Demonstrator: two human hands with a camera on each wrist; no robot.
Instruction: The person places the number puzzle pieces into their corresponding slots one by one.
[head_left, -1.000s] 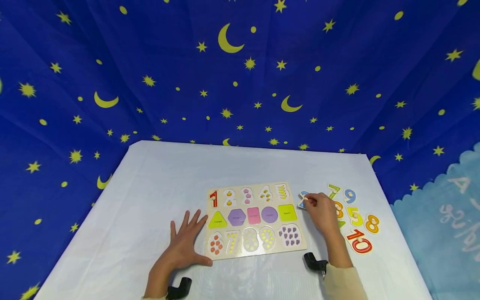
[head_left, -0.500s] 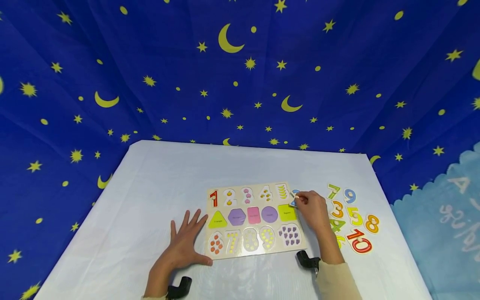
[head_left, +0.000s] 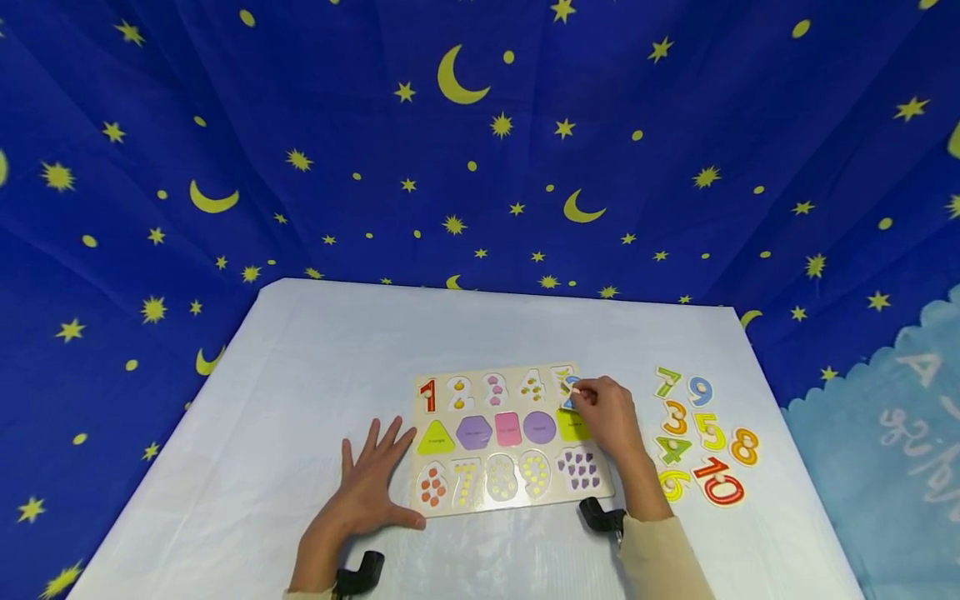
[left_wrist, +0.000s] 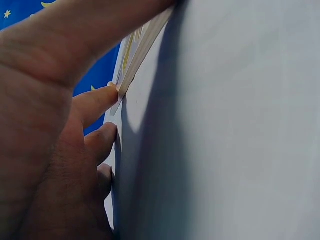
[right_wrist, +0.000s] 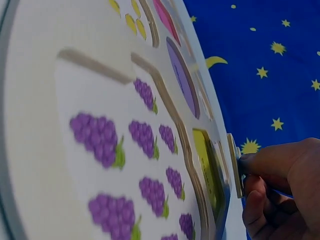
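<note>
Between thumb and fingers, my right hand (head_left: 609, 417) pinches a blue wooden number 2 piece (head_left: 567, 403) by its small knob. This piece hangs over the top right corner of a wooden number puzzle board (head_left: 479, 398); in the right wrist view its thin edge (right_wrist: 235, 165) stands upright, partly hidden by the fingers. My left hand (head_left: 367, 490) lies with spread fingers at the board's left side, thumb and a fingertip touching the edge. A red number 1 (head_left: 427, 397) sits in the upper left slot. Fruit pictures show in the other number slots.
Several loose number pieces lie right of the board, among them a green 7 (head_left: 667, 382), a blue 9 (head_left: 700, 392) and a red 10 (head_left: 720, 483). Coloured shapes fill the board's middle row. A starry blue curtain (head_left: 375, 125) hangs behind the white table (head_left: 315, 350).
My right hand has carried the blue number 2 leftward, from beside the loose pieces to above the board's upper right corner. My left hand stays put.
</note>
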